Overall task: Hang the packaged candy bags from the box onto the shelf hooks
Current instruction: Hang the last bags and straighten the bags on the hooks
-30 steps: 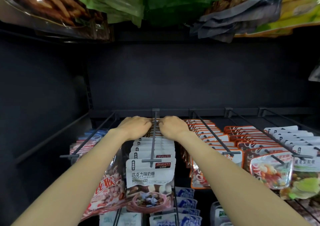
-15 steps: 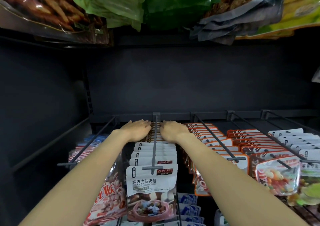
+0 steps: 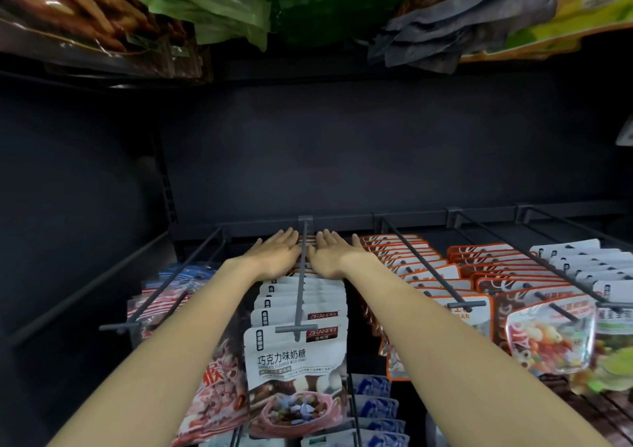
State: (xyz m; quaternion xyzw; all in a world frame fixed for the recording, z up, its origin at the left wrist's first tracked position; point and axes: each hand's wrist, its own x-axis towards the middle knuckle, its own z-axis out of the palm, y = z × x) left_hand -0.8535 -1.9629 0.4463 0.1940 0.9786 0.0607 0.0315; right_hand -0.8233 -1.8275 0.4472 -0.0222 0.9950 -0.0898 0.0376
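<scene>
Above the hook rail (image 3: 342, 222) there's open dark back panel w/ lots of room. Your left hand (image 3: 274, 253) & right hand (image 3: 330, 254) lie flat, fingers straight, either side of the center hook (image 3: 301, 275), pressing on the rear candy bags (image 3: 301, 313) hanging on it, near the rail.

The front white candy bag (image 3: 295, 361) on the middle hook is showing "ZIRANPEI" on a dark label and "巧克力味奶糖" below it, while the bag behind (image 3: 301, 317) is repeating "ZIRANPEI".
</scene>
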